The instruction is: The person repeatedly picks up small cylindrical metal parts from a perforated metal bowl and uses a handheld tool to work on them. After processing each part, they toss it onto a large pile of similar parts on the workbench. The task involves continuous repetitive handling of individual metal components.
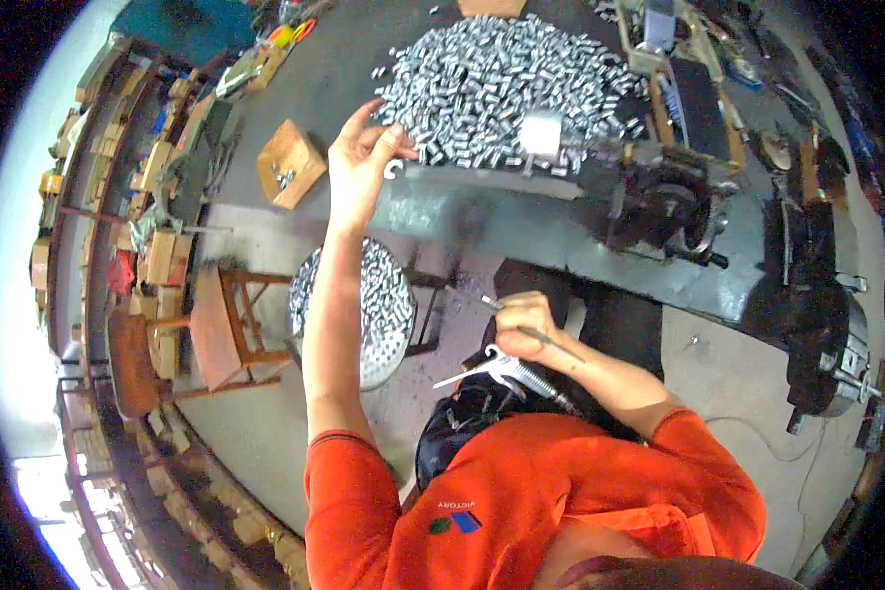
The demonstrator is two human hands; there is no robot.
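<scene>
My left hand reaches over the bench's near edge with its fingers apart, at the left side of a large pile of short metal sleeves. I see nothing held in it. Closer to my body, my right hand is closed round a thin grey rod, which sticks out past the wrist. A small bright metal piece shows at its fingertips; whether it sits on the rod I cannot tell. Just below this hand, a silver air blow gun with a coiled spring hangs over my lap.
Left of my left forearm, a wooden box holds a few metal pieces. Below the bench, a round perforated container full of sleeves stands beside a wooden stool. A dark vise is mounted at the bench edge. Shelves with boxes line the left.
</scene>
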